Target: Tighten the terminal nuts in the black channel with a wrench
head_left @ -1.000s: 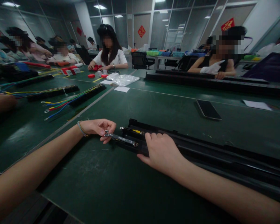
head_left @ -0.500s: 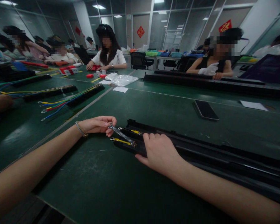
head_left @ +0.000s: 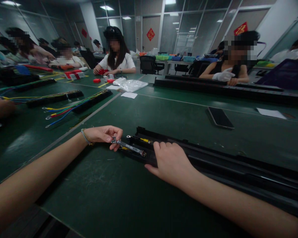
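My left hand (head_left: 106,135) pinches the open end of a silver wrench (head_left: 130,146). The wrench's other end sits over a bolt at the near end of a long black rail (head_left: 213,162). My right hand (head_left: 172,160) is wrapped over the rail, just right of the wrench head, with its thumb on the near side. A yellow-sleeved terminal lead (head_left: 144,140) lies in the rail behind the wrench. Another yellow lead (head_left: 125,148) is partly hidden under the wrench and my left fingers.
A phone (head_left: 220,117) lies behind the rail. Black strips with coloured wires (head_left: 94,100) are at the left, near another person's hand (head_left: 0,110). Across the green table (head_left: 89,188) are a plastic bag (head_left: 132,85), another long rail (head_left: 213,88) and seated people.
My left hand has moved slightly down and left, swinging the wrench's held end toward me. The wrench now covers more of the near yellow lead. My right hand stays on the rail.
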Available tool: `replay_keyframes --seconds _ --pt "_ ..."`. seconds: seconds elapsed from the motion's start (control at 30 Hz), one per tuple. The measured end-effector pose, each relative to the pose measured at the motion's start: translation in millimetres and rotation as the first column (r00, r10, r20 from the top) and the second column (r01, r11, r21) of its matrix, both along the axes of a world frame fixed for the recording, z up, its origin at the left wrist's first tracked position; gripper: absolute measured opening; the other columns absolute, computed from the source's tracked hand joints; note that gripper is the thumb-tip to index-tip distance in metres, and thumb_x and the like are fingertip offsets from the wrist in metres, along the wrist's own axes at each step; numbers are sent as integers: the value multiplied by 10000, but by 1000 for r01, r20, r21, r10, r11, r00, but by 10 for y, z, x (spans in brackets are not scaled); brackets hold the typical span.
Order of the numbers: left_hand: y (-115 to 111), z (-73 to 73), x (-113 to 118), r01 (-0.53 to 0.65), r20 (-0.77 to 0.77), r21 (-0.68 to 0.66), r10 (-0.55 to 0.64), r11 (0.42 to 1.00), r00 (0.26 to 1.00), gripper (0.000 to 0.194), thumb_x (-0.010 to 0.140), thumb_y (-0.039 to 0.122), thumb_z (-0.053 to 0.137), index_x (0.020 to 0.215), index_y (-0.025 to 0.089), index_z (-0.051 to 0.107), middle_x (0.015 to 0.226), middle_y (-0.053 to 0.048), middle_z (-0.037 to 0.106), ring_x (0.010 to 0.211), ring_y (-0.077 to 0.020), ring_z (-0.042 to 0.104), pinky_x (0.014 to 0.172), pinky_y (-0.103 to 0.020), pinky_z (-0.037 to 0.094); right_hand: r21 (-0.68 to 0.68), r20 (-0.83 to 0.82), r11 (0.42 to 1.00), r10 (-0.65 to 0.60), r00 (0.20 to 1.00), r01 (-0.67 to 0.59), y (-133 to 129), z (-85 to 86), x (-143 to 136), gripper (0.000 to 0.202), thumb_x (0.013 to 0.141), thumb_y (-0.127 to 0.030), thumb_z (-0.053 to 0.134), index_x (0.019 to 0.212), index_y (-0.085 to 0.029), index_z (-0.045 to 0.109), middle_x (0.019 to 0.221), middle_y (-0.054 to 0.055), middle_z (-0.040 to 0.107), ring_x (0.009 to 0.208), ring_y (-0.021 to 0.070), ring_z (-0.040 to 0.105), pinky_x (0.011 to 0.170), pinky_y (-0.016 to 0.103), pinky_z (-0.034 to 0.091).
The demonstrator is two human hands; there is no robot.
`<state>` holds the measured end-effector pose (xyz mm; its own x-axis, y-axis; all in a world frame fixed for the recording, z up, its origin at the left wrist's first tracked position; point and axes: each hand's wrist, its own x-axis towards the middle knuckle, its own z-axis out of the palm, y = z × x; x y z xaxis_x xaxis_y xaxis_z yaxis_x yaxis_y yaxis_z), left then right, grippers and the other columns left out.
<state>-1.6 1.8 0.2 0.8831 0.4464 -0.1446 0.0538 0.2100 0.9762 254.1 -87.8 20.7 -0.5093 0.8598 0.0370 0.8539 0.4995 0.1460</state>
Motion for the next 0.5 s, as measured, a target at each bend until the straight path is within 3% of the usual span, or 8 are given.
replay_keyframes --seconds 0.5 --pt "17 -30 28 -83 52 -10 83 997 995 230 700 301 656 792 125 540 589 -17 549 621 -165 533 610 -267 428 23 -26 1000 9 1000 -9 -8 -21 7 501 713 -565 384 911 -125 519 776 107 578 696 222 535 605 344 389"
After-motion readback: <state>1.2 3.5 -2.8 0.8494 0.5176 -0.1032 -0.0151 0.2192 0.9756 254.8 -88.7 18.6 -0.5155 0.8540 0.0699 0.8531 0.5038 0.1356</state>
